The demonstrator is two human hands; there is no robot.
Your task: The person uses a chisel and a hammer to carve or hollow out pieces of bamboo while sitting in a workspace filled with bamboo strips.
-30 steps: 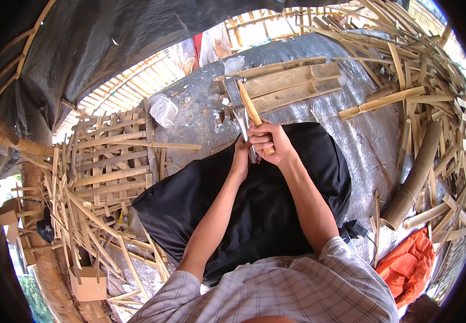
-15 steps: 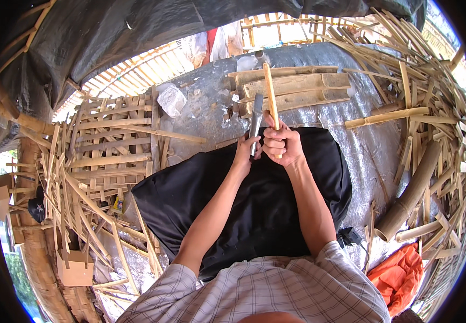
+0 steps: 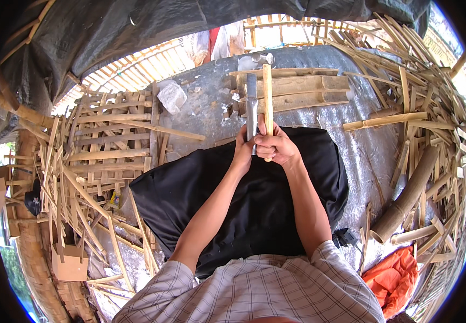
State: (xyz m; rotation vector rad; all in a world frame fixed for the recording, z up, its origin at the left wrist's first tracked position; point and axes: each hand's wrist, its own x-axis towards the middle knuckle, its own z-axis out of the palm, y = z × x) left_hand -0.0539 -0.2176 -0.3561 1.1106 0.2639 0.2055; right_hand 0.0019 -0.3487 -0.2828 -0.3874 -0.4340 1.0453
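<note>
My left hand (image 3: 245, 148) is wrapped round a grey metal chisel (image 3: 251, 102), which stands with its flat, wide end pointing away from me. Close beside it, my right hand (image 3: 277, 146) grips the pale wooden handle of a hammer (image 3: 268, 94). The metal hammer head is at the far end of that handle. Both tools are side by side, nearly parallel, and my hands are touching or almost so. Black cloth (image 3: 243, 210) covers my lap beneath my forearms. Beyond the tools, split bamboo halves (image 3: 308, 86) lie on a grey sheet (image 3: 206, 97).
On the left are a woven bamboo lattice (image 3: 112, 137), loose strips and a cardboard box (image 3: 70, 264). A whitish block (image 3: 172, 97) sits near the lattice. Bamboo strips (image 3: 426, 107) pile up at right, with a thick bamboo pole (image 3: 405, 196) and orange cloth (image 3: 391, 280).
The hammer and chisel have come more upright and closer to parallel. My right hand has shifted slightly left towards my left hand, and the hammer head shows more.
</note>
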